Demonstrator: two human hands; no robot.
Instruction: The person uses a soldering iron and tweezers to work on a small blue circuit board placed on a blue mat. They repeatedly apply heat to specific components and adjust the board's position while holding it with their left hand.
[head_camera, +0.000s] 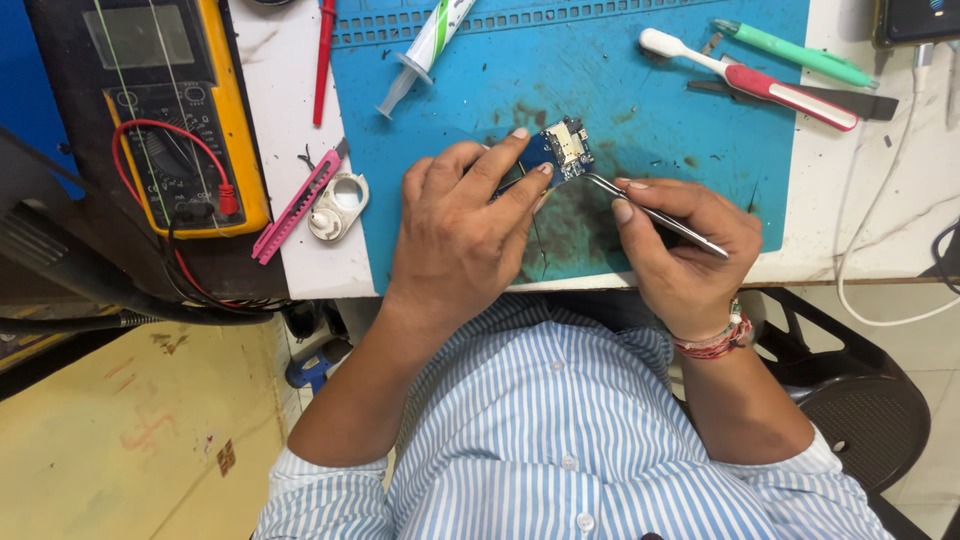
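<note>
My left hand (460, 225) pinches a small blue circuit board (560, 150) between thumb and fingers, holding it down on the blue work mat (660, 130). My right hand (685, 245) grips a pair of metal tweezers (655, 212). The tweezers' tip touches the board's lower right edge. Dark stains mark the mat around the board.
A yellow multimeter (175, 110) with red and black leads lies at the left. A pink tool (297, 205) and a small white ring part (338, 205) sit beside the mat. A syringe (425, 50), a toothbrush (745, 75), a green pen (795, 52) and a white cable (880, 200) lie around.
</note>
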